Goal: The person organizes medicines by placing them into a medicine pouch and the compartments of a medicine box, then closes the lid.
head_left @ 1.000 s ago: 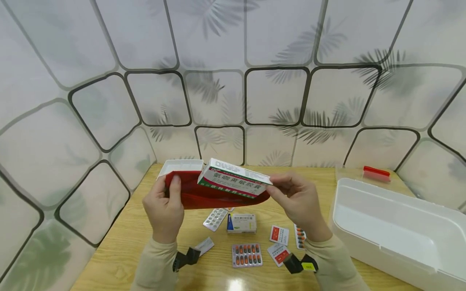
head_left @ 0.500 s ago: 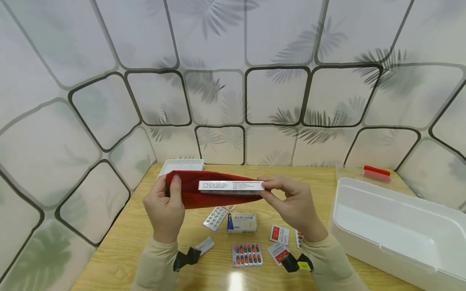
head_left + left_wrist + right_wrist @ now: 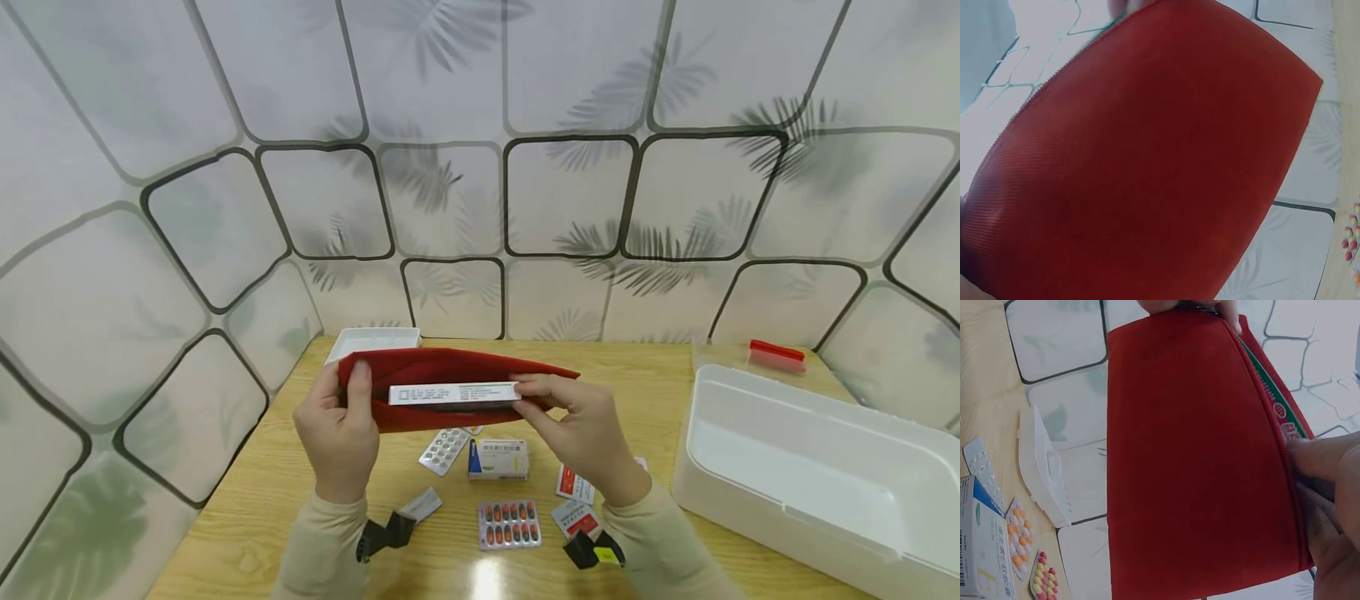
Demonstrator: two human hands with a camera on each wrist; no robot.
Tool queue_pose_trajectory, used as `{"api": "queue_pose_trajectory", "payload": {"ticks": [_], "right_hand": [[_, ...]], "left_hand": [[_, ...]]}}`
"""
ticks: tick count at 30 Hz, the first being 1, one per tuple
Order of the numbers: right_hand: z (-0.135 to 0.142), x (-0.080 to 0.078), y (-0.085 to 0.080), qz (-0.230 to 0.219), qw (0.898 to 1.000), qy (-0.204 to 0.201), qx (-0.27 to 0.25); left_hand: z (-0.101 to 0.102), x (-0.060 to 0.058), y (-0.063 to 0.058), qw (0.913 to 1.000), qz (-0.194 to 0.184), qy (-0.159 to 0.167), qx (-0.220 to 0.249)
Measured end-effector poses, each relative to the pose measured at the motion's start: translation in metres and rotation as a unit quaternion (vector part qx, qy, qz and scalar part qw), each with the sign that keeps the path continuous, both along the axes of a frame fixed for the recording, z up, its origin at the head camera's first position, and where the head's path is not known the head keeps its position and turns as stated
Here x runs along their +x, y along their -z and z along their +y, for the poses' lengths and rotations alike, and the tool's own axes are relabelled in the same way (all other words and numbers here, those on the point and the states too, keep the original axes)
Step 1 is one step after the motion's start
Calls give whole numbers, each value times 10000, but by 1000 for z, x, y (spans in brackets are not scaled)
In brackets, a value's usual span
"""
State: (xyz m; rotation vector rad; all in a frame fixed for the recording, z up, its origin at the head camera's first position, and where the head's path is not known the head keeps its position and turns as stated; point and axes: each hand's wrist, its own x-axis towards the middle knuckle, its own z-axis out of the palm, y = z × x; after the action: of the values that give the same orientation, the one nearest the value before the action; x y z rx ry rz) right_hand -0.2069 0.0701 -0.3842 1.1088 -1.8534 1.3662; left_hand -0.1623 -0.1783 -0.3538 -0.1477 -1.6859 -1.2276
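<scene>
Medicine box (image 3: pixel 453 394): head view shows white side; right wrist, green face.

The red pouch (image 3: pixel 1197 462) hides much of the medicine box (image 3: pixel 453 394), whose fine print is too small to read; the head view's right edge cuts off the white bin (image 3: pixel 780 527).

The head view looks forward and down over the pale wooden counter (image 3: pixel 442 558), a red zipped fabric pouch (image 3: pixel 450 365) at six o'clock of its centre. Both wrist views face that pouch from very near, turned sideways: the counter lies at three o'clock in the left, nine in the right. All share the pouch.
</scene>
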Motion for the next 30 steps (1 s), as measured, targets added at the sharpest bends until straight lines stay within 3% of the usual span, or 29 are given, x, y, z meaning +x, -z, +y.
{"api": "queue_pose_trajectory", "payload": {"ticks": [8, 15, 23, 26, 30], "right_hand": [[1, 2, 2, -122, 9924, 712, 1000], [0, 3, 1, 53, 9811, 721, 1792], [-2, 5, -2, -573, 9514, 1163, 2793], [-2, 6, -2, -714, 9449, 1198, 2961], [-2, 6, -1, -720, 9478, 1078, 2914]], "left_hand": [[2, 0, 0, 9998, 96, 158, 8], [5, 2, 2, 9985, 111, 501, -167], [8, 3, 1, 9961, 291, 826, -137], [9, 3, 1, 9952, 321, 912, -134], [9, 2, 1, 9956, 314, 871, -167]]}}
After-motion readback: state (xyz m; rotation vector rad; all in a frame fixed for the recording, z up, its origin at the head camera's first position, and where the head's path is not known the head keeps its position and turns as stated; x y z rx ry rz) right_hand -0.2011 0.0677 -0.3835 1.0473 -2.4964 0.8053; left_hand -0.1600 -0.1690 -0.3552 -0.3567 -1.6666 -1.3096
